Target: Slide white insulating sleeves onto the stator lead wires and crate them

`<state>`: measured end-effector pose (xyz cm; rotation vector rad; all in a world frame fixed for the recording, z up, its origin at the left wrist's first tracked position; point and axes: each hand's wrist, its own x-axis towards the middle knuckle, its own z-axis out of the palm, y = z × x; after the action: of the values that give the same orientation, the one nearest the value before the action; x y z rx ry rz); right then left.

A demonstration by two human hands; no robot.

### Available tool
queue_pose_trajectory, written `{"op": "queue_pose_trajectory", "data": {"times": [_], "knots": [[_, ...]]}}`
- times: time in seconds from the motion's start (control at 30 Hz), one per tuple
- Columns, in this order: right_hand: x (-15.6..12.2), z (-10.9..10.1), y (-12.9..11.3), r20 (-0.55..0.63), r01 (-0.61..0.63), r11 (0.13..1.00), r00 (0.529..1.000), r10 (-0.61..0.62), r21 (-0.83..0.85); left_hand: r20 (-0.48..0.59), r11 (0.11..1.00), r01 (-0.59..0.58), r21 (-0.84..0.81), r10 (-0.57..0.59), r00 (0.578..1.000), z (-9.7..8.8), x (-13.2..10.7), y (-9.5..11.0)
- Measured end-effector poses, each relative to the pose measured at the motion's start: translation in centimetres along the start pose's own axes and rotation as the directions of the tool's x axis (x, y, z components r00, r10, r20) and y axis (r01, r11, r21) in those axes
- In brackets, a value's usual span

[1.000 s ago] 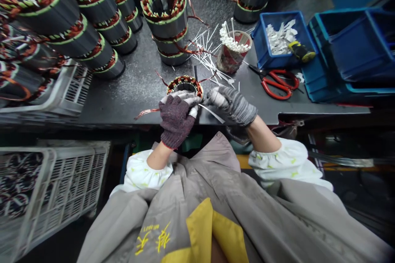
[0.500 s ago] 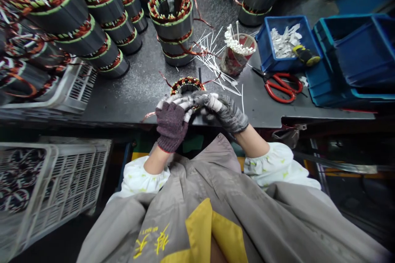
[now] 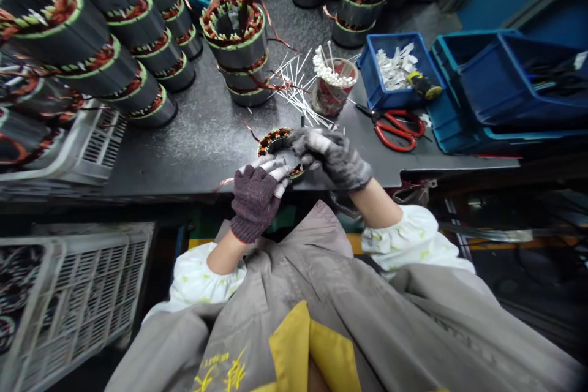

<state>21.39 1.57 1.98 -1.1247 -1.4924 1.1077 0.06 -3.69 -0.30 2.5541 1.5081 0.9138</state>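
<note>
A motor stator (image 3: 274, 138), a ring wound with copper wire, stands upright near the front edge of the workbench. Against its near left side lies my left hand (image 3: 257, 196) in a purple knitted glove, its whitish fingertips bent over the rim and gripping it. My right hand (image 3: 335, 156), in a grey glove, is over the stator's right rim with its fingers curled together. Whatever those fingers pinch is hidden. A copper lead sticks out on the stator's left, and a short dark sleeve rises behind it. Both hands cover much of the near rim.
Behind stand stacked stators (image 3: 241, 55) and a cup of white ties (image 3: 334, 89), with loose ties beside it. To the right are red-handled scissors (image 3: 399, 128), a blue bin (image 3: 374, 82) of white pieces and larger bins (image 3: 487, 101). Stator stacks and white crates (image 3: 103, 282) fill the left.
My right hand has lifted off the stator's near rim and shifted to its right side, away from the left hand. The left hand stays on the rim. The view has turned slightly right.
</note>
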Motion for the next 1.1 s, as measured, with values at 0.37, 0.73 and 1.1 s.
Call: {"op": "queue_pose_trajectory", "data": {"times": [0.37,0.73,1.1], "knots": [[-0.2,1.0,2.6,0.241,0.184,0.964,0.961,-0.136,-0.193,0.291,0.967,-0.215,0.134,0.169,0.942,-3.2,3.2,-2.5],[5.7,-2.7,4.5,0.153,0.164,0.986,0.975,-0.161,-0.004,-0.01,0.89,-0.448,0.082,0.45,0.893,-1.3,1.9,-3.8],[10.1,-9.6,6.9,-0.525,0.215,0.976,0.825,-0.207,-0.047,-0.104,0.961,-0.274,0.047,0.277,0.955,0.4,0.9,-3.3]]}}
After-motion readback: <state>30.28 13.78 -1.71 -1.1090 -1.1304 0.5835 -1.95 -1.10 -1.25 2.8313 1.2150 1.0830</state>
